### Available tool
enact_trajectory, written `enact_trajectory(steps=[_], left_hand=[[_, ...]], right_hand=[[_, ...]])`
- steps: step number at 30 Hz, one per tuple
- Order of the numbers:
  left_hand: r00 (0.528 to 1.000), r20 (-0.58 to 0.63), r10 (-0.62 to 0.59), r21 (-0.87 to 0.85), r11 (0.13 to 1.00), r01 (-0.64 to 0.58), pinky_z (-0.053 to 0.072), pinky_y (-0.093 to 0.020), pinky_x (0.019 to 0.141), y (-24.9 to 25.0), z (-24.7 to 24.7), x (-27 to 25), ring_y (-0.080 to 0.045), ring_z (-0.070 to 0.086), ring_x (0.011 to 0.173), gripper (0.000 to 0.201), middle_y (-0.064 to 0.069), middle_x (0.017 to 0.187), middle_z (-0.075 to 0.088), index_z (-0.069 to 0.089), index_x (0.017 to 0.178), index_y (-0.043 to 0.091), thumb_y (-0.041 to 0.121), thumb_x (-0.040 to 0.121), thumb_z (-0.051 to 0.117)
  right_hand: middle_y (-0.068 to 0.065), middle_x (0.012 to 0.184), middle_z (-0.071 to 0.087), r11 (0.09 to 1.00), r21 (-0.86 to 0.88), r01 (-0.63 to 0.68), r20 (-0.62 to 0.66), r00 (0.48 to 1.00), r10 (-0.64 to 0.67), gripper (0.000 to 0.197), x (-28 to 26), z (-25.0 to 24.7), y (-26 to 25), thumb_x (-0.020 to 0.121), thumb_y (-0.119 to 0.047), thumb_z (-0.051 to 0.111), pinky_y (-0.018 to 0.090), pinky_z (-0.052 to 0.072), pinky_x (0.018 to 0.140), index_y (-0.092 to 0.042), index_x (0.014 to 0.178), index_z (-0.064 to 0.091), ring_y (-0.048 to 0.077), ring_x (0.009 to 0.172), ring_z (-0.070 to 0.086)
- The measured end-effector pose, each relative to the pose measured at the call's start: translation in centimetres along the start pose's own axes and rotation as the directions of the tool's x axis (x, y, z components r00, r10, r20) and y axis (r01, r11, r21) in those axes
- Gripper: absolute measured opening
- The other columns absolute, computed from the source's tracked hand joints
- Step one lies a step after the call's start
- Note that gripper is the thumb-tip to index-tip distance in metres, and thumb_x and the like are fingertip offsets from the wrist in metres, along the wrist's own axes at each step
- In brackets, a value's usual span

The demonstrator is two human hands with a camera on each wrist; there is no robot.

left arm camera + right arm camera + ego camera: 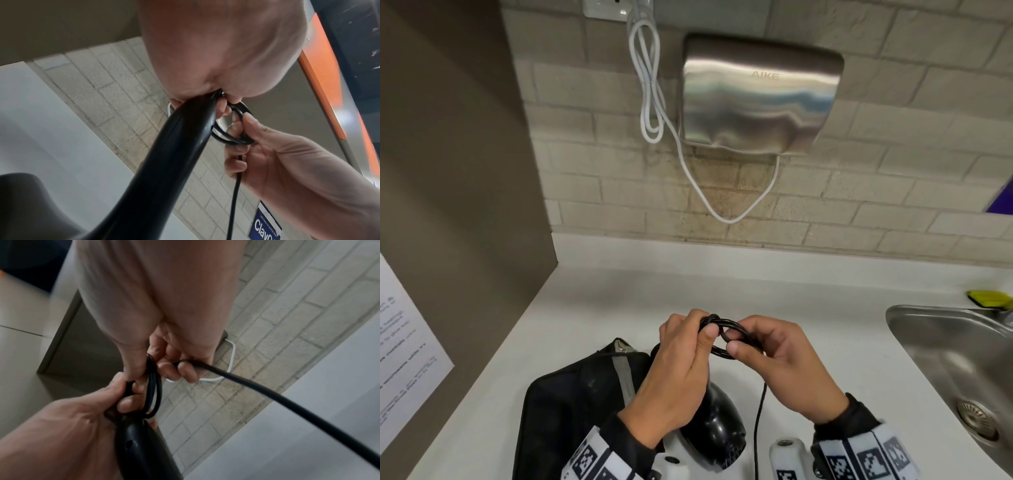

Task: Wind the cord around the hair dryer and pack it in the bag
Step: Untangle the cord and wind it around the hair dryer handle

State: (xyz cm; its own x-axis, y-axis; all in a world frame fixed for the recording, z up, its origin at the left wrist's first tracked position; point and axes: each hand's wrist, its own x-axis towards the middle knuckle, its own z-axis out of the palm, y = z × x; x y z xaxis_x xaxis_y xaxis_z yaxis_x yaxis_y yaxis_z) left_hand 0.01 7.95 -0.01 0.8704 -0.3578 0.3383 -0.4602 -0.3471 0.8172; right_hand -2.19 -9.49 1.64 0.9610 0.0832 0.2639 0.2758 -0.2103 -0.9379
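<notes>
The black hair dryer (719, 435) hangs nozzle-down over the white counter (619, 291). My left hand (703, 325) grips the top end of its handle (174, 154) together with the cord. Several black cord loops (726, 337) stand between the two hands. My right hand (743, 337) pinches those loops between thumb and fingers, and the loose cord (287, 404) runs out of its curled fingers and hangs down (758, 421). The plug is out of sight. The black bag (571, 404), with a grey strap, lies on the counter left of the dryer, partly under my left forearm.
A steel sink (928, 342) is set into the counter at the right, with a yellow sponge (989, 298) behind it. A steel hand dryer (760, 96) and its white cable (650, 85) hang on the brick wall. A brown side wall with a paper notice (407, 342) closes the left.
</notes>
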Motion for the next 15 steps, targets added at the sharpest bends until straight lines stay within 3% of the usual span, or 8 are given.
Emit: enact_trajectory(steps=[3, 5, 8, 10, 12, 15], left_hand=[[1.000, 0.011, -0.002, -0.019, 1.000, 0.002, 0.034, -0.010, 0.083, 0.08, 0.03, -0.08, -0.002, 0.042, 0.106, 0.037, 0.012, 0.097, 0.054, 0.053, 0.104, 0.038, 0.056, 0.094, 0.022], [1.000, 0.012, -0.010, -0.037, 0.999, 0.010, 0.034, -0.011, 0.086, 0.24, 0.08, -0.19, -0.001, 0.041, 0.110, 0.036, 0.015, 0.102, 0.054, 0.051, 0.111, 0.045, 0.058, 0.093, 0.022], [0.999, 0.010, -0.039, -0.080, 0.996, 0.040, 0.032, -0.005, 0.089, 0.43, 0.14, -0.31, 0.003, 0.039, 0.114, 0.035, 0.015, 0.108, 0.052, 0.045, 0.118, 0.056, 0.060, 0.091, 0.022], [0.999, 0.005, -0.034, -0.092, 0.995, 0.034, 0.031, -0.002, 0.087, 0.49, 0.24, -0.31, 0.002, 0.040, 0.114, 0.032, 0.017, 0.108, 0.053, 0.045, 0.116, 0.056, 0.058, 0.093, 0.023], [1.000, -0.001, -0.013, -0.071, 0.997, 0.013, 0.031, -0.004, 0.084, 0.49, 0.37, -0.24, -0.002, 0.041, 0.109, 0.029, 0.020, 0.103, 0.054, 0.046, 0.111, 0.052, 0.057, 0.094, 0.023], [1.000, -0.002, -0.014, -0.051, 0.999, 0.014, 0.035, -0.013, 0.082, 0.37, 0.38, -0.06, -0.005, 0.042, 0.106, 0.034, 0.015, 0.098, 0.054, 0.049, 0.109, 0.045, 0.057, 0.093, 0.021]], right_hand=[[-0.003, 0.077, 0.070, 0.994, 0.103, -0.026, 0.040, 0.999, 0.022, 0.006, 0.01, -0.12, 0.38, 0.078, -0.016, 0.074, 0.033, 0.049, 0.076, -0.017, 0.083, 0.074, 0.015, 0.077, 0.060], [-0.003, 0.078, 0.070, 0.992, 0.121, -0.034, 0.067, 0.997, 0.026, 0.005, 0.11, -0.29, 0.52, 0.078, -0.018, 0.074, 0.030, 0.049, 0.078, -0.018, 0.083, 0.074, 0.014, 0.077, 0.061], [-0.003, 0.079, 0.071, 0.997, 0.066, -0.040, 0.085, 0.996, 0.034, 0.003, 0.35, -0.36, 0.43, 0.080, -0.016, 0.073, 0.035, 0.052, 0.081, -0.018, 0.082, 0.073, 0.013, 0.078, 0.062], [0.000, 0.081, 0.073, 0.999, 0.017, -0.035, 0.085, 0.996, 0.034, 0.006, 0.46, -0.20, 0.32, 0.081, -0.017, 0.073, 0.038, 0.051, 0.080, -0.012, 0.084, 0.073, 0.012, 0.077, 0.062], [-0.003, 0.081, 0.072, 0.999, 0.014, -0.033, 0.074, 0.997, 0.032, 0.005, 0.40, 0.02, 0.28, 0.082, -0.016, 0.072, 0.035, 0.051, 0.079, -0.012, 0.085, 0.073, 0.010, 0.076, 0.061], [-0.005, 0.079, 0.070, 0.999, 0.031, -0.026, 0.045, 0.999, 0.025, 0.003, 0.11, 0.41, 0.44, 0.082, -0.016, 0.072, 0.045, 0.053, 0.086, -0.018, 0.085, 0.072, 0.012, 0.079, 0.063]])
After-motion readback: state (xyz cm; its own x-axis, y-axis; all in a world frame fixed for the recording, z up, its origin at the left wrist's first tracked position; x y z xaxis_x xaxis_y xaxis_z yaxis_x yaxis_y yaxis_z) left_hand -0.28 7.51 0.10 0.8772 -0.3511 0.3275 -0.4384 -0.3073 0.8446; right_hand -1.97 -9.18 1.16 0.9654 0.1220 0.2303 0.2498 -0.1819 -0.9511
